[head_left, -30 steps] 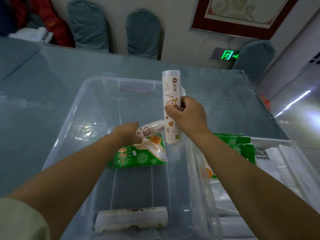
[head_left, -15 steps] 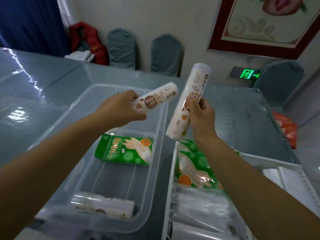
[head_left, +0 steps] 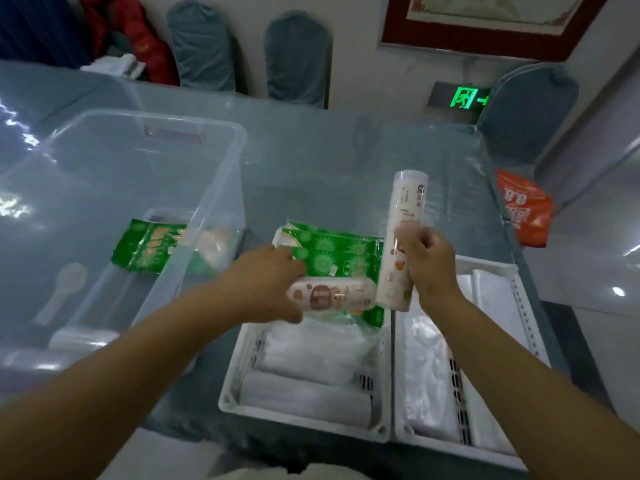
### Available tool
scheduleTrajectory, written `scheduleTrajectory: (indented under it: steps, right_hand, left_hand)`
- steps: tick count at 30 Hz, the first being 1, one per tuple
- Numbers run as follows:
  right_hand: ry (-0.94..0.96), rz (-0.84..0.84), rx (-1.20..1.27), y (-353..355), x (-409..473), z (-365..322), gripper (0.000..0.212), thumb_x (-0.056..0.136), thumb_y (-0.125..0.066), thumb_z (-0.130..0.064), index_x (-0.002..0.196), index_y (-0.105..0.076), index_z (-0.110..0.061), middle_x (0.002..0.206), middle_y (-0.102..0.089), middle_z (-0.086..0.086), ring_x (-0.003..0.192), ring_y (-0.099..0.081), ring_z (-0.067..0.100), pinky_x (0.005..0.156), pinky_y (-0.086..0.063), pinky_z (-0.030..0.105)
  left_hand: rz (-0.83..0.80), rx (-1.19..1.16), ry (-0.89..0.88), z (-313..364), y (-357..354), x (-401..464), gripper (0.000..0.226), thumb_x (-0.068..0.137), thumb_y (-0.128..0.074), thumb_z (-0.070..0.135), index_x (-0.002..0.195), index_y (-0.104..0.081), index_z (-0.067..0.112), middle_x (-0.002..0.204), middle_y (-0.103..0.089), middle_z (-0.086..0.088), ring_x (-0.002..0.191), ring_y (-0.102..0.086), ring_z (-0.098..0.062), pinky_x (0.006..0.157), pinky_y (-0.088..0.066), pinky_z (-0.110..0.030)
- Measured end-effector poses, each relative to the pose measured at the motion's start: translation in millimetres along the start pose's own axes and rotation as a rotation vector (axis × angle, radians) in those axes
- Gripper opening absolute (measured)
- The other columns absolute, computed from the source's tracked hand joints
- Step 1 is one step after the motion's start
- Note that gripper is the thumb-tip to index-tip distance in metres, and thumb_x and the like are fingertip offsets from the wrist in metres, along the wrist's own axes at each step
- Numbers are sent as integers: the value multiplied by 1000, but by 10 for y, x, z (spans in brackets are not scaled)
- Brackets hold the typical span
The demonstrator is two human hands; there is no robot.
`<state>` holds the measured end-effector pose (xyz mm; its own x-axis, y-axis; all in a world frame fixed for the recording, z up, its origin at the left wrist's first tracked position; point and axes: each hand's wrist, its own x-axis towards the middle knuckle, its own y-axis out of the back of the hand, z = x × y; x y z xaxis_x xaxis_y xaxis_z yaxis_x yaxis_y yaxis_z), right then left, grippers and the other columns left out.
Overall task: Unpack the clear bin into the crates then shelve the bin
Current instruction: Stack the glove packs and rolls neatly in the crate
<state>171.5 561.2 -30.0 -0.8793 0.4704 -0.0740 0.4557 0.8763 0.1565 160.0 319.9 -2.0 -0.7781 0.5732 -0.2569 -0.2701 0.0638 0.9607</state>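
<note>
The clear bin (head_left: 221, 157) stands on the left of the table; inside lie a green glove packet (head_left: 149, 245) and a white roll (head_left: 83, 337). Two white crates sit side by side to its right. My left hand (head_left: 268, 282) grips a short printed roll (head_left: 334, 294), held level over the left crate (head_left: 304, 427), above green packets (head_left: 332, 258) and white bags. My right hand (head_left: 427, 268) holds a tall printed roll (head_left: 401, 237) upright over the seam between the left crate and the right crate (head_left: 519, 306).
The table (head_left: 329, 168) has a blue-grey cover. An orange bag (head_left: 523, 209) hangs at its right edge. Covered chairs (head_left: 298, 60) line the far wall beside a red jacket (head_left: 135, 39). A green exit sign (head_left: 465, 97) glows low on the wall.
Both hands lifted their rolls out of the clear bin and carried them right and down, over the white crates. The view swung right with them.
</note>
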Motion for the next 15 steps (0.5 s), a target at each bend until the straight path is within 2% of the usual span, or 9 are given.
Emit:
scheduleTrajectory:
  steps: [2,5,12,15]
  right_hand:
    - [-24,-35,-32,124,-32,141,6,77,-63,-27,77,-61,-21,73,-68,-3,61,-67,11,57,-52,29]
    - [-48,-74,-71,225,-74,300,8,76,-64,-28,81,-63,-21,78,-71,-4,65,-69,9,58,-55,29]
    - [-36,-177,-153,268,-156,479,13,75,-66,-29,86,-63,-22,86,-72,-3,71,-70,11,61,-58,30]
    - [20,-234,-203,217,-173,491,11,74,-68,-28,83,-63,-26,84,-71,-7,70,-69,8,59,-58,28]
  left_hand:
    - [-123,-16,-38,58,-371,19,60,63,-67,52,118,-51,33,112,-52,2,104,-45,-22,83,-40,-32]
    - [-233,-70,-56,53,-868,13,63,67,-67,49,125,-45,37,120,-49,3,110,-40,-21,90,-37,-35]
    - [-225,-220,-9,-12,-1407,-14,57,75,-58,41,128,-39,44,118,-45,6,101,-30,-12,82,-29,-29]
    - [-236,-267,-36,-24,-1394,26,47,79,-55,42,125,-45,42,115,-47,5,100,-32,-12,82,-30,-28]
